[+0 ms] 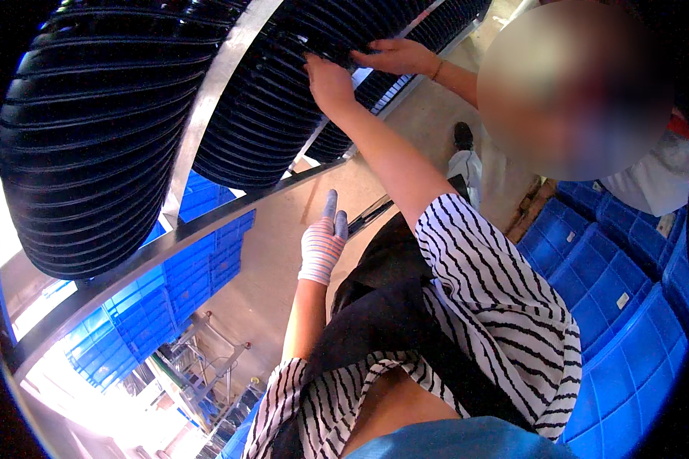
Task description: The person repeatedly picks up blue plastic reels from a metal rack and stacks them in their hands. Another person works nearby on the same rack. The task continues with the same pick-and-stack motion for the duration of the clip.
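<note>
My bare right hand (331, 83) reaches up to the middle stack of thin black curved pieces (264, 115). Its fingers are curled together against the stack's edge; what they pinch is too small to make out. Lower down, my left hand (321, 249) wears a striped glove with grey fingertips. Its visible fingers are stretched out, away from the stack. Thin dark strips (371, 214) show right beside its thumb; I cannot tell if they touch. Another person's hand (396, 57), fingers extended, is at the same stack, just right of mine.
A larger black stack (103, 145) fills the left of a metal rack (207, 96). Blue crates (612, 275) stand at the right, with more blue crates (168, 291) beyond the rack. A co-worker (467, 164) stands close at the upper right. A metal-framed cart (214, 359) is lower left.
</note>
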Demonstrator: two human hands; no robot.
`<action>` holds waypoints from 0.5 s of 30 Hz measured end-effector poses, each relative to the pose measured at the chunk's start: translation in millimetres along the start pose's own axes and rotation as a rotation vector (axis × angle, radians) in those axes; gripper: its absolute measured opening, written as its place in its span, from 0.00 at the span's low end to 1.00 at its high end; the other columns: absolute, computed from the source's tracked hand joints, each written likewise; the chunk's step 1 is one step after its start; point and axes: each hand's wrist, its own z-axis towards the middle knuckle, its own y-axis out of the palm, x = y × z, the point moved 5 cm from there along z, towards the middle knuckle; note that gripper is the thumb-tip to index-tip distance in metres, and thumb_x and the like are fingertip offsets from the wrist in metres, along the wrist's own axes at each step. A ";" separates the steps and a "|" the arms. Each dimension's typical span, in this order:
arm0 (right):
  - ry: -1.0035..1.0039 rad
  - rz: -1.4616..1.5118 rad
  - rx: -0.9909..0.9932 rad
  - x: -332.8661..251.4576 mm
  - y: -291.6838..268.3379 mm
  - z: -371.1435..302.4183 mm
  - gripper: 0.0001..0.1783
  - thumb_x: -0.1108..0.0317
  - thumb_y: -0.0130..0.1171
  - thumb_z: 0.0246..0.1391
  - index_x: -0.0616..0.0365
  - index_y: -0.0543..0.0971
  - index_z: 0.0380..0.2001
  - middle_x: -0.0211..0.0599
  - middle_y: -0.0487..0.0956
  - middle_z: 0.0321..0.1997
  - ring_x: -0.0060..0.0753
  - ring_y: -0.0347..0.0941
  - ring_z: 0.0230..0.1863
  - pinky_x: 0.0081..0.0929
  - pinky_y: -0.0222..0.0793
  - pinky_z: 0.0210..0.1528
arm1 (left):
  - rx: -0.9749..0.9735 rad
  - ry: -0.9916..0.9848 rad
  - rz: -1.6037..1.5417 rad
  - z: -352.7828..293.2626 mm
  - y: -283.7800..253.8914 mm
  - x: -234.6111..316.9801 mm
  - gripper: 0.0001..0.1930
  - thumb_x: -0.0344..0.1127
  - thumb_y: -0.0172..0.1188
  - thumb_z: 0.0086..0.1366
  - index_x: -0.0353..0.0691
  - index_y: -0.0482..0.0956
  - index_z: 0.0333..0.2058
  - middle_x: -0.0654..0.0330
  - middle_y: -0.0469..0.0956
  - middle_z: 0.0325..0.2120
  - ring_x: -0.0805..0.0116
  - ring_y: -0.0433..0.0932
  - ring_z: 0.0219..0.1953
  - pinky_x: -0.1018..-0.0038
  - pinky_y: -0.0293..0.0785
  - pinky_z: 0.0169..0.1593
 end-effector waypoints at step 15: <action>0.044 -0.205 -0.089 -18.8 -79.3 -30.2 0.12 0.62 0.52 0.58 0.53 0.73 0.43 0.47 0.80 0.30 0.51 0.77 0.31 0.44 0.72 0.31 | 0.000 -0.010 -0.040 14.5 -6.9 0.2 0.28 0.47 0.44 0.67 0.50 0.57 0.64 0.42 0.74 0.19 0.42 0.76 0.23 0.54 0.69 0.30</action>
